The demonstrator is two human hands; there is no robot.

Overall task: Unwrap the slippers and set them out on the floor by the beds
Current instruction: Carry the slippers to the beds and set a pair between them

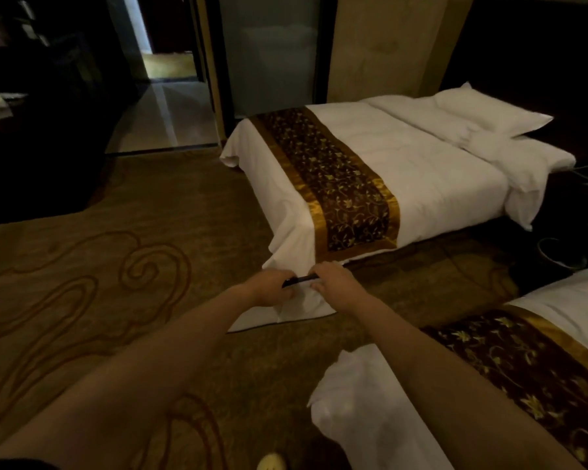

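Observation:
A flat white piece (pixel 296 308) with a thin dark edge is held over the carpet at the foot corner of the far bed (pixel 404 157). It is probably the slippers or their wrapping, but I cannot tell which. My left hand (pixel 272 290) grips its upper left part. My right hand (pixel 333 283) grips its upper right part. A short dark strip (pixel 299 279) runs between the two hands. The lower corner of the white piece reaches down to the carpet towards the left.
The near bed (pixel 564 300) with a gold and brown runner fills the lower right, its white sheet corner (pixel 353 401) hanging beside my right arm. A dark bin (pixel 557 257) and a nightstand (pixel 584 188) stand between the beds. Patterned carpet (pixel 116 283) spreads left; dark furniture (pixel 41 130) stands beyond.

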